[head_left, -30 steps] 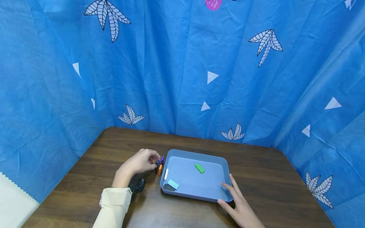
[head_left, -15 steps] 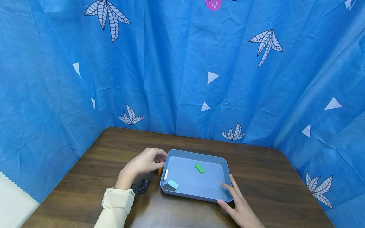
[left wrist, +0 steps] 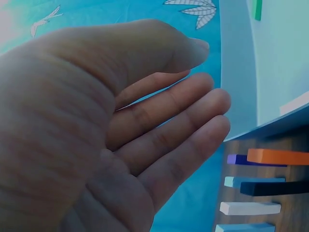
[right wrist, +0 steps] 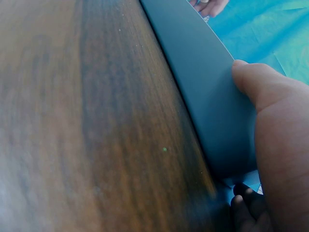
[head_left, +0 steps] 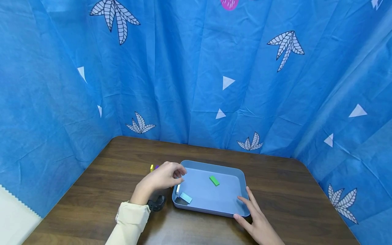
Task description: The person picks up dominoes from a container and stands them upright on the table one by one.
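Observation:
My left hand (head_left: 166, 174) hovers at the left rim of a blue-grey tray (head_left: 211, 211). In the left wrist view, its fingers are loosely bent, thumb apart, with nothing visible between them. Beside the tray stand several domino-like blocks: an orange block (left wrist: 280, 157), a dark block (left wrist: 275, 189), a white block (left wrist: 250, 208) and others. At the tray's front right corner my right hand (head_left: 258, 221) holds the wall, thumb on the front side and fingers around the right side. Inside the tray lie a green block (head_left: 214, 180), a light blue block (head_left: 185, 197) and a partly covered white block (head_left: 178, 189).
A yellow block (head_left: 151, 168) and a purple block (head_left: 157, 166) show behind my left hand. The brown wooden table (head_left: 284, 183) extends around the tray. A blue patterned curtain (head_left: 196, 85) surrounds the table's back and sides. A black device (head_left: 157, 203) sits at my left wrist.
My left hand has moved right, from the blocks beside the tray to over its left rim. Yellow and purple blocks have come into sight behind it. The right hand and tray have stayed put.

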Action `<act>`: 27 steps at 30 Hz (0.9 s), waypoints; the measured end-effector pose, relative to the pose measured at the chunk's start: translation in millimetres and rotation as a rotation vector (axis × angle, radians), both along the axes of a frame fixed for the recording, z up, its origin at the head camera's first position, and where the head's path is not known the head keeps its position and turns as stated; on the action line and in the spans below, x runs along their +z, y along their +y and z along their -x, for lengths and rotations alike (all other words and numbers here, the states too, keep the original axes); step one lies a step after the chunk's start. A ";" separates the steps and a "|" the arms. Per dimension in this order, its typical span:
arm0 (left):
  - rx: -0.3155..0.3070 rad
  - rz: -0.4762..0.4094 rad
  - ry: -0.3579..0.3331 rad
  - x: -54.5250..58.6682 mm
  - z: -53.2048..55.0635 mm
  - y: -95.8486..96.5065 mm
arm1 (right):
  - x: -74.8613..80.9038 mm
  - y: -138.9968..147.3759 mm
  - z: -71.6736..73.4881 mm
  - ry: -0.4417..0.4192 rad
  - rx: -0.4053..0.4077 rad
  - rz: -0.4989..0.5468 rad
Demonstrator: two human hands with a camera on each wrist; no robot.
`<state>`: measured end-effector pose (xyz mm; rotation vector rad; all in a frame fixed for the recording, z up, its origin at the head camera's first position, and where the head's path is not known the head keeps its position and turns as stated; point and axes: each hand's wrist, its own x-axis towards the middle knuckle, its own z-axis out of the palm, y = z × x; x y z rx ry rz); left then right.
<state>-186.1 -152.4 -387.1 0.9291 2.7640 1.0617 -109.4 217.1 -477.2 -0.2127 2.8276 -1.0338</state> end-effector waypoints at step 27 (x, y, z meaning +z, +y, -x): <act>-0.064 0.077 -0.066 -12.3 -1.0 19.7 | -0.3 0.2 -0.8 -0.007 -0.007 0.010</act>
